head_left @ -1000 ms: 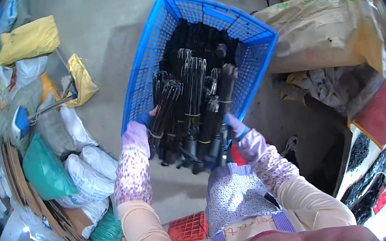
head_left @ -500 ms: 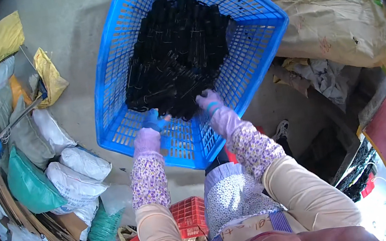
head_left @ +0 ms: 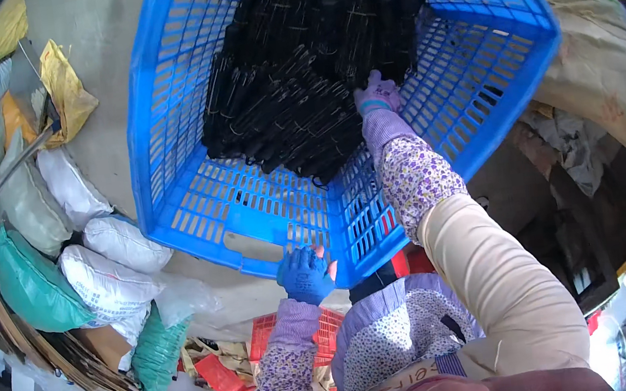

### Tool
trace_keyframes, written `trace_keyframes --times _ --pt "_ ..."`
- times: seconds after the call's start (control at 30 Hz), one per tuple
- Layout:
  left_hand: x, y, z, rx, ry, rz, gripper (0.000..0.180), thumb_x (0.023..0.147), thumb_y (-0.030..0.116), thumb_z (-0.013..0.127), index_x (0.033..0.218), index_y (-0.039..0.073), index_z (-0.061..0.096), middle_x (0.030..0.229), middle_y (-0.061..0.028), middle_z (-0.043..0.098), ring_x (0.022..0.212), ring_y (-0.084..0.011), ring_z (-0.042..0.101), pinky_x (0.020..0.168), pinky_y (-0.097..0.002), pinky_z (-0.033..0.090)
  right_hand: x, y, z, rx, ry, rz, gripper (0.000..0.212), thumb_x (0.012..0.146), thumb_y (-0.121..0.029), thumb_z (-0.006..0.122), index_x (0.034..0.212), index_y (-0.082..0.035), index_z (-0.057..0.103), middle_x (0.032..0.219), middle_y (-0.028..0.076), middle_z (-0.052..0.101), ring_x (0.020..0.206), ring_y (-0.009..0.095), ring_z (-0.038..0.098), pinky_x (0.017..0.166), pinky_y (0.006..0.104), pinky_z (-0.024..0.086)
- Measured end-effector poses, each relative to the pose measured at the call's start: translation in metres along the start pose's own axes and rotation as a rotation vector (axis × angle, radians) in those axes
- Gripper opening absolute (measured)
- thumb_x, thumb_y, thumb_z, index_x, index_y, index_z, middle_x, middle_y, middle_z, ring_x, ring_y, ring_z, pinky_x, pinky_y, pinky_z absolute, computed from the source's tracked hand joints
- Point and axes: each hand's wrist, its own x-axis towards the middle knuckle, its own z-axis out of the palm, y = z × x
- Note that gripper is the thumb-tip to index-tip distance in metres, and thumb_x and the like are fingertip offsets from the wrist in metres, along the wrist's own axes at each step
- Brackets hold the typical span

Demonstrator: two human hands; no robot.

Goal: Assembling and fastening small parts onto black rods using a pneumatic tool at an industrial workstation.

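L hand (head_left: 305, 274), in blue work glove w/ some bare fingertip showing, is at the near rim of the big blue plastic crate (head_left: 138, 139), just R of the oblong handle slot. Fingers part-curled, pointing up to the rim; can't tell if its grip is closed on the edge or only resting there.

R hand (head_left: 379, 95), purple glove, is inside the crate at the near R edge of the pile of black bundles (head_left: 295, 49). Fingers bent, up against the bundles; fingertips partly hidden, so can't tell how far closed that grip is or if it has hold of one.

Bundles lie in the crate's far & mid part, packed close, some w/ thin bands round them & shiny metal-looking ends. Near end of crate = bare mesh.

Both forearms in purple floral sleeve covers (head_left: 420, 174). Crate's near corner sits close to the floral apron (head_left: 399, 322). Red plastic baskets (head_left: 261, 333) below L hand; white sacks (head_left: 128, 245) & green sack (head_left: 38, 280) off L; tan wrapped package (head_left: 591, 44) off R.
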Motion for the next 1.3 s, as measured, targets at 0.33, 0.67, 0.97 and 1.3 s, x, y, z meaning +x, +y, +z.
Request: trace_keyframes --times 0.33,0.67,0.97,1.3 --pt "0.027 -0.021 0.041 0.096 -0.008 -0.015 0.038 0.062 0.034 0.074 0.091 0.010 0.065 0.086 -0.0078 0.060 0.073 -0.0303 0.056 0.064 -0.0434 0.045 0.012 -0.003 0.017 0.175 0.360 -0.020 0.039 0.080 -0.031 0.061 0.115 -0.016 0.052 0.104 0.020 0.054 0.089 0.039 0.061 0.076 0.0489 0.051" --pt "0.044 -0.159 0.137 0.168 -0.191 -0.053 0.046 0.069 0.037 0.067 0.103 0.005 0.066 0.103 -0.0161 0.065 0.096 -0.0360 0.060 0.086 -0.0445 0.048 -0.181 -0.006 -0.012 0.886 -0.239 -0.876 0.022 0.087 -0.021 0.065 0.102 -0.004 0.064 0.086 0.004 0.066 0.074 0.014 0.060 0.068 0.0263 0.051" --pt "0.127 -0.250 0.134 0.090 -0.355 0.155 0.040 0.065 0.030 0.075 0.096 0.006 0.066 0.086 -0.0125 0.064 0.069 -0.0315 0.060 0.065 -0.0422 0.052 -0.253 0.164 -0.026 1.370 -0.544 -0.314 0.019 0.094 -0.025 0.061 0.099 -0.007 0.064 0.078 0.001 0.066 0.060 0.007 0.054 0.053 0.0183 0.043" --pt "0.201 -0.098 0.154 -0.059 -0.714 0.437 0.052 0.077 0.038 0.074 0.111 -0.001 0.063 0.103 -0.0177 0.067 0.088 -0.0327 0.065 0.077 -0.0371 0.053 -0.158 0.291 -0.148 2.258 0.577 -0.165 0.023 0.093 -0.023 0.057 0.093 -0.001 0.064 0.081 0.005 0.065 0.064 0.010 0.057 0.055 0.0194 0.046"
